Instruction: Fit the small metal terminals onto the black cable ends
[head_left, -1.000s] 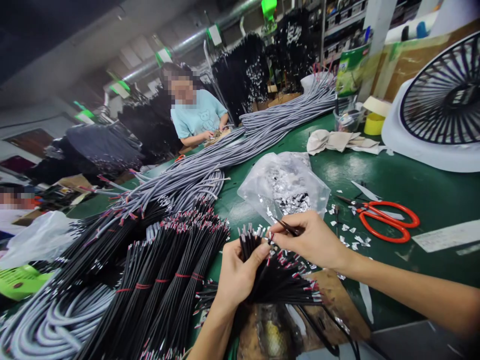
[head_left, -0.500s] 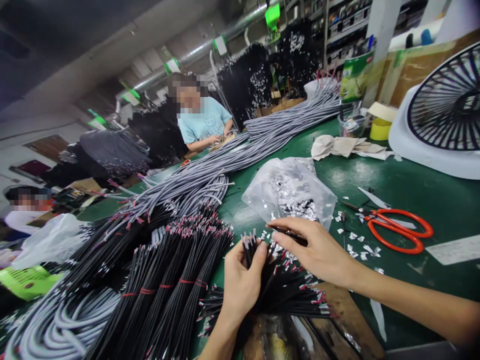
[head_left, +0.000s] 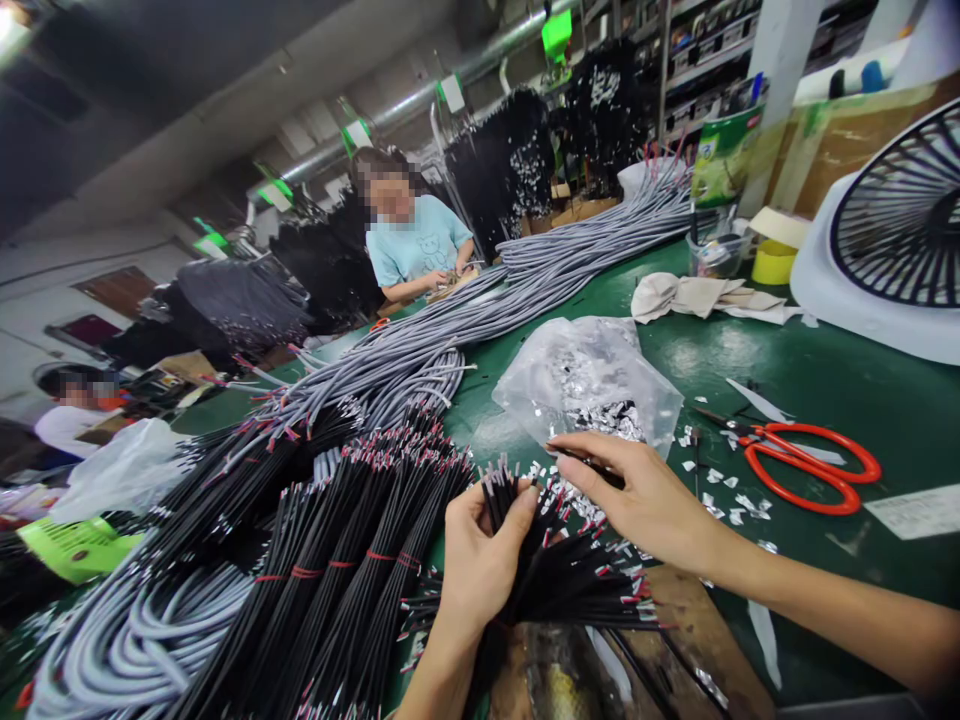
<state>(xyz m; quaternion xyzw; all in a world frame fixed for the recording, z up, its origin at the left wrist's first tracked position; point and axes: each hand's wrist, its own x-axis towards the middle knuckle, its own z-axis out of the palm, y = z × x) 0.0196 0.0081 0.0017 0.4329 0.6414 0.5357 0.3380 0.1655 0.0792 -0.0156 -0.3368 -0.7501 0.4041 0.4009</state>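
My left hand (head_left: 480,550) is closed round a small bunch of black cables (head_left: 496,497), whose pale tips stick up above the fingers. To its right, my right hand (head_left: 637,495) pinches a slim dark tool (head_left: 596,468); its exact kind is mostly hidden by the fingers. The right fingertips are apart from the held cable tips. Below both hands lies a spread of loose black cables (head_left: 585,590) with red and white ends. Small silver foil pieces (head_left: 574,500) are scattered between and behind the hands.
Banded black cable bundles (head_left: 360,560) and grey cables (head_left: 420,325) lie left and behind. A plastic bag (head_left: 592,365) of foil bits sits ahead. Red-handled scissors (head_left: 814,465) and a fan (head_left: 892,240) are right. A co-worker (head_left: 420,240) sits across the green table (head_left: 825,370).
The whole view has shifted slightly, so most things appear further right. My right hand has drawn a little away from the cable tips. The left hand keeps its hold.
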